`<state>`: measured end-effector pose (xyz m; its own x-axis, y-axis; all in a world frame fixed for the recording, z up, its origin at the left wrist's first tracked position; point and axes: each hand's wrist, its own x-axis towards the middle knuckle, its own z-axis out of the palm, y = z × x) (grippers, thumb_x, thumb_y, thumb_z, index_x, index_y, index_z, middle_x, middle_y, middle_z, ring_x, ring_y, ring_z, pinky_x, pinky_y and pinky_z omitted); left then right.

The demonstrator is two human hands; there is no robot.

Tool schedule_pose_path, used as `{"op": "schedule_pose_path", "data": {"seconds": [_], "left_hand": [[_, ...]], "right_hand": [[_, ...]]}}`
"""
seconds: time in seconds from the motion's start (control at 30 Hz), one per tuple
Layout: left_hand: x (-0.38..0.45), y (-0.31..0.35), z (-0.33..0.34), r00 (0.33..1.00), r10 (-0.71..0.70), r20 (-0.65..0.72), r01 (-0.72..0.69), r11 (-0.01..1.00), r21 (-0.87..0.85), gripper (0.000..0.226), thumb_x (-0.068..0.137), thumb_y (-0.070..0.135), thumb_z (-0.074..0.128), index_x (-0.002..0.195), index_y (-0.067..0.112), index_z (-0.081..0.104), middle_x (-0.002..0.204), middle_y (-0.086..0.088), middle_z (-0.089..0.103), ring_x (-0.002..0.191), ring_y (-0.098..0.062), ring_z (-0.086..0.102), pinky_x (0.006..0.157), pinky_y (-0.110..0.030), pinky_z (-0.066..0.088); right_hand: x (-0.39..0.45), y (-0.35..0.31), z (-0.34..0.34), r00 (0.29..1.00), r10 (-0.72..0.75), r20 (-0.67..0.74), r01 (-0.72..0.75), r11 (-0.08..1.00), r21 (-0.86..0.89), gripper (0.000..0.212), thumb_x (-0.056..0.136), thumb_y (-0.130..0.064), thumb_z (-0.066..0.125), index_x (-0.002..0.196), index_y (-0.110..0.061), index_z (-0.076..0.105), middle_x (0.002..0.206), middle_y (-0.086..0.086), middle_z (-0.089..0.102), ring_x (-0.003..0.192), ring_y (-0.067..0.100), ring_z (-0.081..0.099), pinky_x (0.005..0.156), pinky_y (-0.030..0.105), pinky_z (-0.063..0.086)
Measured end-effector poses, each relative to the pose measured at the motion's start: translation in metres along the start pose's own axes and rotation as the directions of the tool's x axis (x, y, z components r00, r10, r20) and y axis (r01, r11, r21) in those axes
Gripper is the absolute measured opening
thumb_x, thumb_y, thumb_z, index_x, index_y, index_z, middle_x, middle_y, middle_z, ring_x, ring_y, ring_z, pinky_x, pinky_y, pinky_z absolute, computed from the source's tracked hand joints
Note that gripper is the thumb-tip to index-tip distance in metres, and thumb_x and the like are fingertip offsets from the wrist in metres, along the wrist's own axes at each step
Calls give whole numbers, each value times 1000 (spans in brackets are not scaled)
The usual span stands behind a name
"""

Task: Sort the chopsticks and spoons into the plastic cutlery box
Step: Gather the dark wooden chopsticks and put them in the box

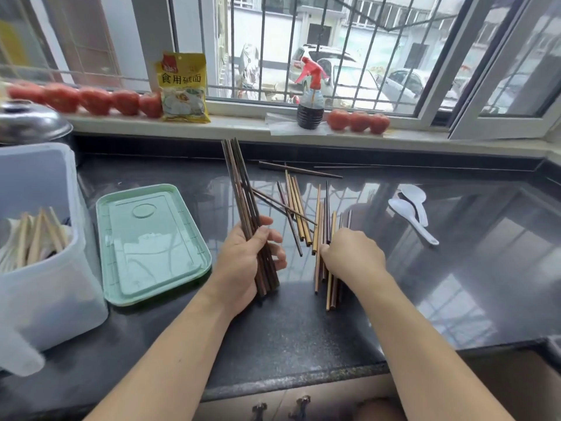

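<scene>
Chopsticks [303, 214] lie loose on the dark counter [470, 268] just beyond both hands, fanned from about 12 to 1 o'clock of the right hand, with a few more strays [300, 170] along the back edge under the sill. The left hand [246, 262] has its fingers curled tight round a bundle of dark chopsticks [243, 189], held tilted with the tips pointing to 12 o'clock. The right hand [352, 256] lies knuckles up on another small group [329, 287]; its fingers are bent down onto them, but whether they pinch or only press, I cannot tell.

The plastic cutlery box [45, 287] stands at 9 o'clock of the left hand, already holding pale chopsticks [36, 238] upright, so the sorting looks partly done. Left to go, by my reading: the bundle in hand, the loose sticks, and two white spoons [413, 211] at 2 o'clock of the right hand, well apart from the rest.

The green lid [151, 241] lies flat between the left hand and the box, so the bundle must pass over it. The counter's front edge runs close below the forearms; the stretch to the right past the spoons offers free room.
</scene>
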<state>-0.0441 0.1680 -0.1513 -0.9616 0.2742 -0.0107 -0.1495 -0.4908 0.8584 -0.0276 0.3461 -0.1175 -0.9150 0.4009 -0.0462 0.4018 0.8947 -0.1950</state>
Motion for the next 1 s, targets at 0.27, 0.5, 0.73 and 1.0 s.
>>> {"op": "schedule_pose_path", "data": {"seconds": [0.27, 0.5, 0.73, 1.0], "left_hand": [[1, 1, -1, 1000, -15, -15, 15, 1000, 21, 14, 110, 12, 43, 120, 10, 54, 83, -9, 63, 64, -23, 60, 64, -39, 54], [-3, 3, -1, 999, -28, -28, 29, 999, 43, 17, 110, 12, 43, 122, 8, 54, 84, -10, 63, 66, -23, 60, 66, -40, 54], [-7, 8, 1, 998, -67, 5, 67, 998, -14, 19, 110, 13, 43, 124, 8, 54, 84, -10, 62, 65, -23, 61, 60, -38, 55], [-15, 19, 2, 940, -291, 179, 316, 939, -135, 19, 109, 12, 43, 122, 5, 54, 81, -10, 66, 59, -19, 61, 45, -29, 52]], "right_hand": [[7, -5, -6, 999, 36, 37, -35, 999, -12, 12, 96, -10, 48, 85, -12, 54, 86, 7, 55, 82, 30, 54, 68, 34, 43], [15, 1, -4, 997, 38, 69, -34, 998, -60, 8, 95, -16, 52, 88, -14, 54, 83, 4, 55, 81, 29, 57, 70, 35, 45], [17, -8, -8, 996, 20, 92, -12, 996, -90, 12, 93, -18, 55, 82, -13, 57, 85, 5, 60, 73, 22, 57, 60, 31, 46], [8, -4, -59, 919, -80, -387, 327, 703, 631, 24, 89, -22, 63, 72, -6, 69, 62, 6, 64, 51, 9, 49, 50, 23, 41]]}}
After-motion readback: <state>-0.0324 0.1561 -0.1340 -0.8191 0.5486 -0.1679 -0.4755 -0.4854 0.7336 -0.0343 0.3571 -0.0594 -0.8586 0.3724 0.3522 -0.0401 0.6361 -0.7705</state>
